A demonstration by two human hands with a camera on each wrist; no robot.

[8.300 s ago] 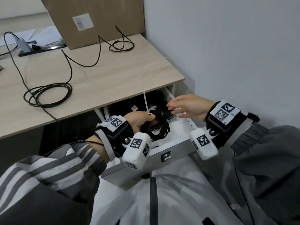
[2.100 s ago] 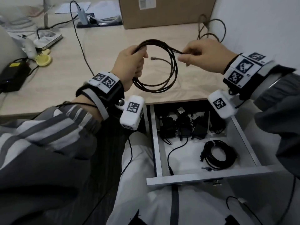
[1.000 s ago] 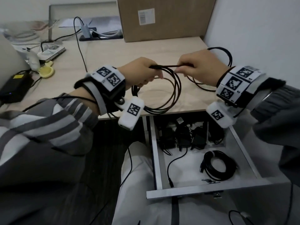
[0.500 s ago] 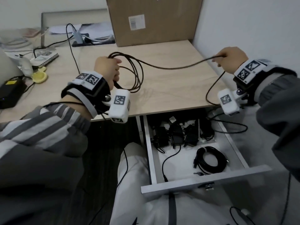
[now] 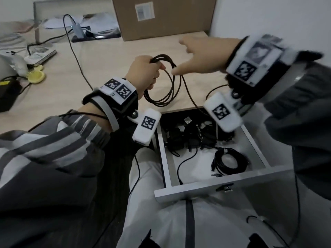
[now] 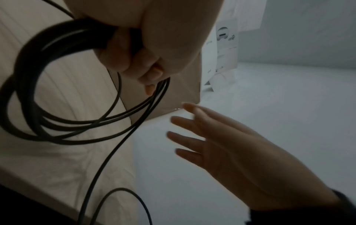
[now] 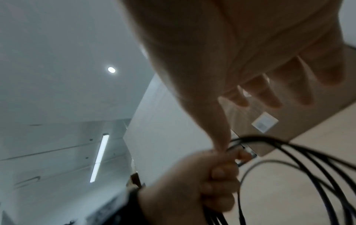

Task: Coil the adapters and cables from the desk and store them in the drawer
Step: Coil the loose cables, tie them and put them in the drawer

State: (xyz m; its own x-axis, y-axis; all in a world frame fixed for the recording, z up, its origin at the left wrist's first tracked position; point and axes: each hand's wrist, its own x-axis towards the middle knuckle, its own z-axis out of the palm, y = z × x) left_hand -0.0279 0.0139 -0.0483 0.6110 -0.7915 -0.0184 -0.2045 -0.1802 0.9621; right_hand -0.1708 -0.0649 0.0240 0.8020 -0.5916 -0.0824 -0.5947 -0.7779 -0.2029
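Right hand (image 5: pixel 202 56) now off cable (image 5: pixel 164 86), blurred; loose end hidden behind wrist.

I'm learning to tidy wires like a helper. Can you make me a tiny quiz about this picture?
1. True or false: the left hand grips the coiled cable.
2. How are the right hand's fingers? A) spread open, holding nothing B) pinching a plug C) inside the drawer
3. Fill in: another coiled black cable already lies in the open ____.

Key: 1 true. 2 A. 3 drawer.
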